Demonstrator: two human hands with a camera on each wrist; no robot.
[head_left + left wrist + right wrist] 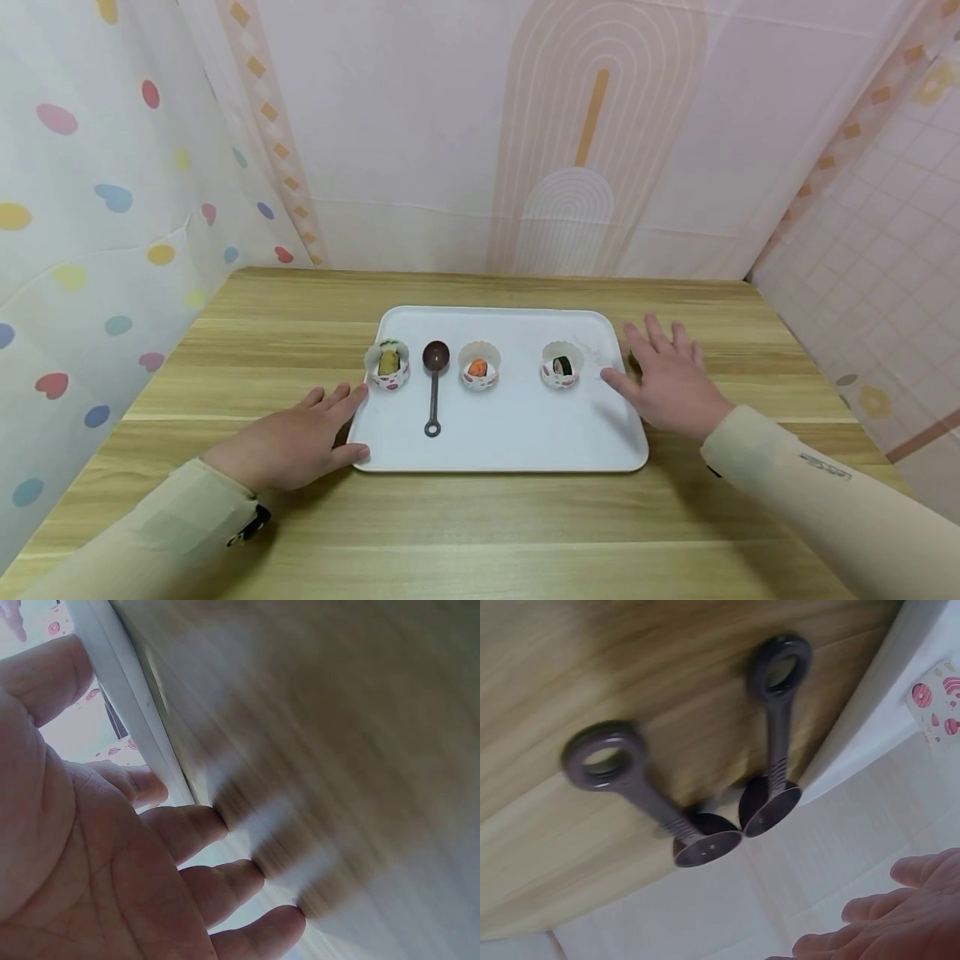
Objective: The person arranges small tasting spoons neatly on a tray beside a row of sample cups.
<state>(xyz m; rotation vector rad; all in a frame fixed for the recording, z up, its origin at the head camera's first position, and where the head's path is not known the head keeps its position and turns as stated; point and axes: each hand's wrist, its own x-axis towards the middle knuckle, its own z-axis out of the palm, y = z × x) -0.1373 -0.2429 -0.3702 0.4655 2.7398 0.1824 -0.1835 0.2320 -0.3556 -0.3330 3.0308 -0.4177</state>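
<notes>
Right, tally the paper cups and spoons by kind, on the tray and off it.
Paper cups: 3, all on the tray
Dark spoons: 3, one on the tray, two beside it on the table, seen in the right wrist view
Total: 6

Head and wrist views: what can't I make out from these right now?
Head: most of the pair of brown spoons beside the tray, hidden by the right hand.
Right wrist: the rest of the patterned cup, cut off by the right edge.
Left wrist: the table surface, blurred.
Head: the marking on the right sleeve, too small to read.
</notes>
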